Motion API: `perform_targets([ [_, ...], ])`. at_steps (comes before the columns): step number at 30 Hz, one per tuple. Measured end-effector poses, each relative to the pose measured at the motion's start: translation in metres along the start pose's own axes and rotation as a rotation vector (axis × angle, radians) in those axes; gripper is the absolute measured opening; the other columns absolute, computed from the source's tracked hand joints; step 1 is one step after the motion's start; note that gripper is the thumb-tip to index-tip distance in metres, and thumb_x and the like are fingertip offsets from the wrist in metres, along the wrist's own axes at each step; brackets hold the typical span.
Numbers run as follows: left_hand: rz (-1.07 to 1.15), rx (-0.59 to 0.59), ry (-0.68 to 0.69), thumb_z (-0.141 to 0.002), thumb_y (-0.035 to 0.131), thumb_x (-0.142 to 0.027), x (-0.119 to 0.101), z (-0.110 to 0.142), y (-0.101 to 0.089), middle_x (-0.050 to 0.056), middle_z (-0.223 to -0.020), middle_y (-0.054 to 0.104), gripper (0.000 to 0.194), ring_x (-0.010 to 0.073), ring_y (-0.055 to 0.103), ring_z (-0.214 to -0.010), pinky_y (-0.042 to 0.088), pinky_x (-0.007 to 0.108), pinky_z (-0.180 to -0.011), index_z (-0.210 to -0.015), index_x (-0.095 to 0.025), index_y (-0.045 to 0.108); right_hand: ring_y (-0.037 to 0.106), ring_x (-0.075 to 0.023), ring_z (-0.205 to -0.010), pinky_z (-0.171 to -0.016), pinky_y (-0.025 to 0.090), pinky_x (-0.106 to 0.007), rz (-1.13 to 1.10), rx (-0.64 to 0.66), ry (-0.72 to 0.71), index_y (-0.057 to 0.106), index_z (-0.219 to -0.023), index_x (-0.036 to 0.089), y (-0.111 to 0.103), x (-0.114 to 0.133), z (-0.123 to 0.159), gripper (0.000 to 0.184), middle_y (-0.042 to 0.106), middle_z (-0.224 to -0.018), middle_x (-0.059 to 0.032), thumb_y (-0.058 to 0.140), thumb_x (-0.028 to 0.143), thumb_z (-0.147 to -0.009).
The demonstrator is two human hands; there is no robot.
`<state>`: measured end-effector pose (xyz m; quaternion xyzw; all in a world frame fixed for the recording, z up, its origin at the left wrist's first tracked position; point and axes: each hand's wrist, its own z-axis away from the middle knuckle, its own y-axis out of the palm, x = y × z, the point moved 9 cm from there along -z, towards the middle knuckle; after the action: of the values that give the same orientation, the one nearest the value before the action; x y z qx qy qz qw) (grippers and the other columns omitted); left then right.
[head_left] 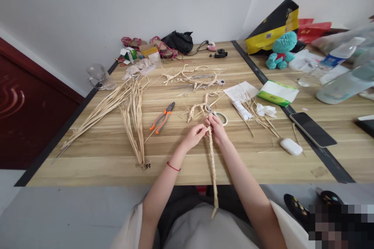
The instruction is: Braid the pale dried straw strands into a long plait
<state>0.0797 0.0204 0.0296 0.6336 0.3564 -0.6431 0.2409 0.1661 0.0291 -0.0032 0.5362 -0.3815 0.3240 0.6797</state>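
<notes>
My left hand (195, 134) and my right hand (216, 128) meet over the wooden table (181, 163), both pinched on the top end of a long straw braid (212, 167). The braid hangs from my fingers toward me, over the table's front edge and down to my lap. A red string circles my left wrist. Loose straw pieces (196, 109) and a roll of clear tape (221, 118) lie just beyond my hands.
Orange-handled pliers (162, 118) lie left of my hands, with bundles of straw (128, 105) farther left. A phone (312, 128), white earbud case (291, 146), tissue pack (277, 93), teal plush toy (281, 50), bottles, a glue tube and a yellow-black bag sit right.
</notes>
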Motion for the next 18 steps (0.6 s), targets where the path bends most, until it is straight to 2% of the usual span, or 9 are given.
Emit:
perform_targets([
  [4, 0.053, 0.083, 0.006, -0.085, 0.044, -0.038, -0.004, 0.001, 0.007, 0.002, -0.071, 0.056, 0.028, 0.0124, 0.051, -0.071, 0.04, 0.025, -0.07, -0.07, -0.015, 0.053, 0.031, -0.0055, -0.035, -0.029, 0.031, -0.02, -0.073, 0.01, 0.04, 0.053, -0.084, 0.023, -0.001, -0.001, -0.001, 0.032, 0.042, -0.053, 0.008, 0.067, 0.047, -0.068],
  [8, 0.095, 0.117, -0.002, -0.083, 0.046, -0.038, -0.006, 0.001, 0.008, 0.003, -0.073, 0.058, 0.028, 0.0132, 0.052, -0.073, 0.041, 0.026, -0.072, -0.071, -0.015, 0.055, 0.03, -0.0061, -0.037, -0.028, 0.029, -0.019, -0.108, -0.01, 0.049, 0.054, -0.083, 0.023, -0.003, -0.001, -0.002, 0.032, 0.042, -0.053, 0.0073, 0.07, 0.045, -0.066],
  [15, 0.053, 0.116, -0.102, -0.082, 0.044, -0.047, 0.005, 0.002, 0.003, -0.002, -0.058, 0.048, 0.036, 0.0095, 0.045, -0.057, 0.037, 0.023, -0.059, -0.068, -0.016, 0.053, 0.026, -0.0051, -0.038, -0.033, 0.027, -0.02, -0.072, -0.046, 0.015, 0.058, -0.079, 0.022, -0.007, 0.001, -0.001, 0.028, 0.045, -0.053, 0.0071, 0.069, 0.044, -0.067],
  [18, 0.098, 0.147, -0.111, -0.082, 0.044, -0.049, 0.004, 0.003, 0.006, -0.001, -0.062, 0.05, 0.036, 0.008, 0.043, -0.054, 0.035, 0.023, -0.055, -0.071, -0.016, 0.053, 0.028, -0.0049, -0.039, -0.035, 0.029, -0.02, -0.045, -0.038, 0.003, 0.06, -0.077, 0.02, -0.006, -0.001, -0.001, 0.03, 0.048, -0.055, 0.0059, 0.07, 0.045, -0.065],
])
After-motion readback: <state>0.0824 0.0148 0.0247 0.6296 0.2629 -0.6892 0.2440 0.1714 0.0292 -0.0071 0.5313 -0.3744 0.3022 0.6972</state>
